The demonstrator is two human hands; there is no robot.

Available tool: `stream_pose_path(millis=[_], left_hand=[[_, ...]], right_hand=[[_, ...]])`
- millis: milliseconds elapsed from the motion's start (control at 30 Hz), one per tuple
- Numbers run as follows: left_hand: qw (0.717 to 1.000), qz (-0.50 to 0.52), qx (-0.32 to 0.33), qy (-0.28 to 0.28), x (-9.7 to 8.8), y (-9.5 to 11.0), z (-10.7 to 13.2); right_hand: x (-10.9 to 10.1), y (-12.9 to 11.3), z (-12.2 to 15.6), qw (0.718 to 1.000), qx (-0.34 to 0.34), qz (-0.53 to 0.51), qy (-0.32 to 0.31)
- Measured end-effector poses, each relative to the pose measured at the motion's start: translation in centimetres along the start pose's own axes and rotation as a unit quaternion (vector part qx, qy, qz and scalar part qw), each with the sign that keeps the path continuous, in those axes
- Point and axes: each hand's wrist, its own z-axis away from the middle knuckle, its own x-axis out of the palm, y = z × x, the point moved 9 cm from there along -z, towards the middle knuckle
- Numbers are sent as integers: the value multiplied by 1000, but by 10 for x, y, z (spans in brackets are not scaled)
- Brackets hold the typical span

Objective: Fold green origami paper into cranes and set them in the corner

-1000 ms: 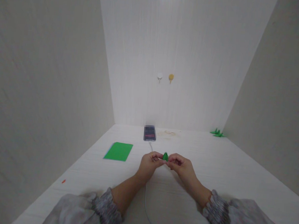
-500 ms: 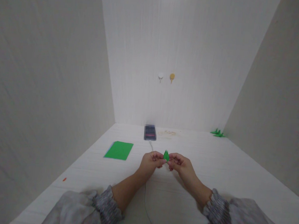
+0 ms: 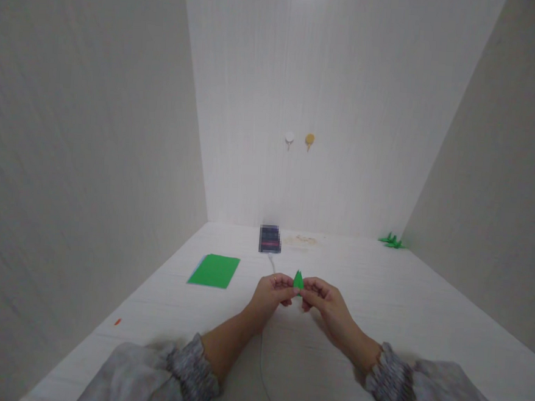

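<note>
Your left hand (image 3: 274, 292) and right hand (image 3: 322, 297) pinch a small folded green paper piece (image 3: 298, 280) | seems light, crushable | hold its base.

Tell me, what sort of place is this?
Likely a paper-folding corner: a white table between walls. The left hand and right hand pinch a green folded piece, a green sheet lies nearby, and folded green figures sit far right.

No text, label or number can be read; the dark device (image 3: 270, 238) on the bench (image 3: 424, 315) is blurred.
</note>
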Motion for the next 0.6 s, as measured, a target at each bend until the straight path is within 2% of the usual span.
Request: stream_pose_path(millis=[433, 600], left_hand=[[998, 12, -11, -53, 8, -7, -1], [999, 14, -5, -37, 6, -6, -1]], right_hand=[[-2, -3, 1, 1000, -5, -11, 11], [-2, -5, 2, 1000, -3, -10, 16]])
